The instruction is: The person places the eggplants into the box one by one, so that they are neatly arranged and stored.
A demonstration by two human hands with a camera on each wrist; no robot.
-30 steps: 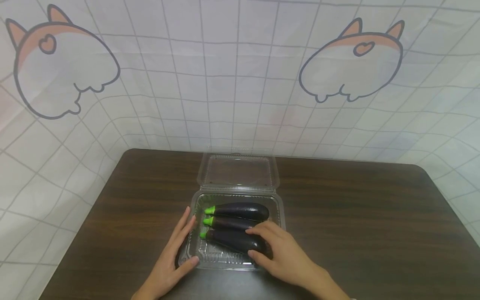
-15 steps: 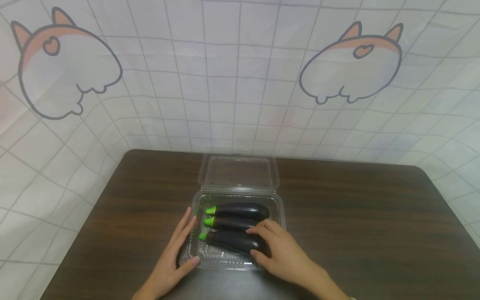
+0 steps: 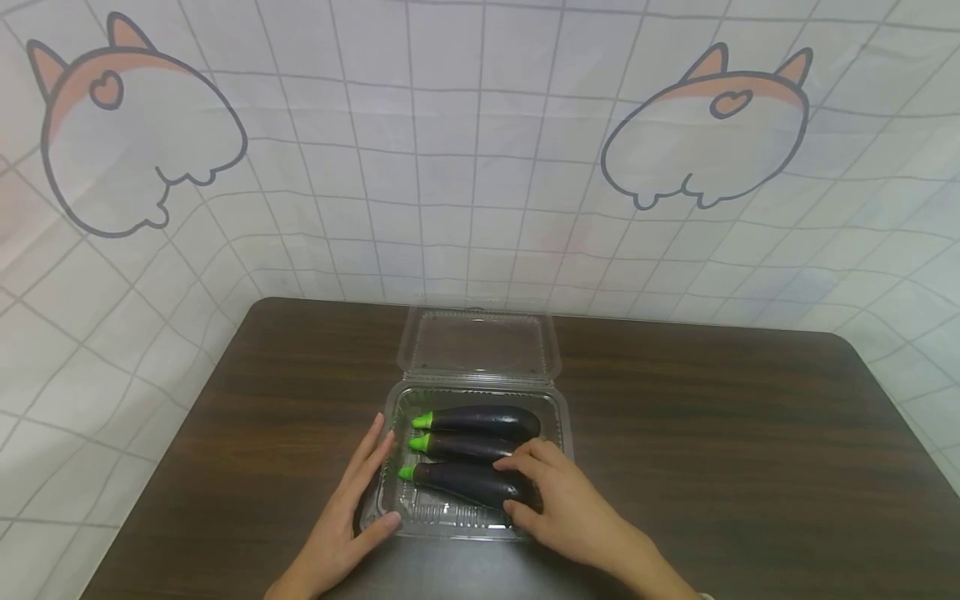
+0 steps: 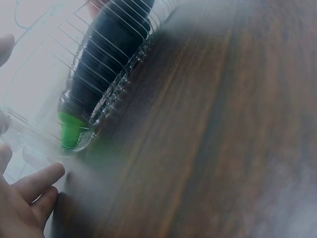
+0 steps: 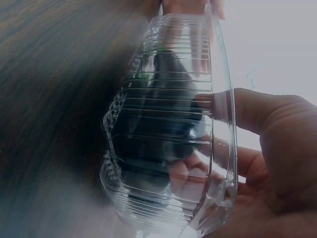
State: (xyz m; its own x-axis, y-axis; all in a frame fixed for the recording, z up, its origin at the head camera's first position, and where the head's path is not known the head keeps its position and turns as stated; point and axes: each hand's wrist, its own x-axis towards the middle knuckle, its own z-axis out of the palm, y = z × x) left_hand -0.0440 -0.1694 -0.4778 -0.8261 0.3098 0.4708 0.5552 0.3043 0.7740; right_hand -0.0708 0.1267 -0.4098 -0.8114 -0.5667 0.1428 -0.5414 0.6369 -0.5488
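Note:
Three dark purple eggplants with green stems lie side by side in a clear plastic clamshell container (image 3: 564,417): a far eggplant (image 3: 487,421), a middle eggplant (image 3: 465,447) and a near eggplant (image 3: 465,482). All stems point left. My right hand (image 3: 570,508) reaches over the container's right wall and holds the near eggplant's thick end between thumb and fingers, covering part of the middle one too. At the container's left side, my left hand (image 3: 341,517) rests with fingers spread and fairly straight, thumb at the near left corner and fingertips along the rim.
The container's clear lid (image 3: 480,342) is folded back flat toward the wall. Dark wood-grain table (image 3: 712,433) extends on both sides. Behind it hangs a white grid-patterned cloth (image 3: 465,167) with cartoon corgi drawings.
The near eggplant has shifted slightly toward me, widening the gap to the middle one. The right hand moved very slightly with it; the left hand stays at the container's side.

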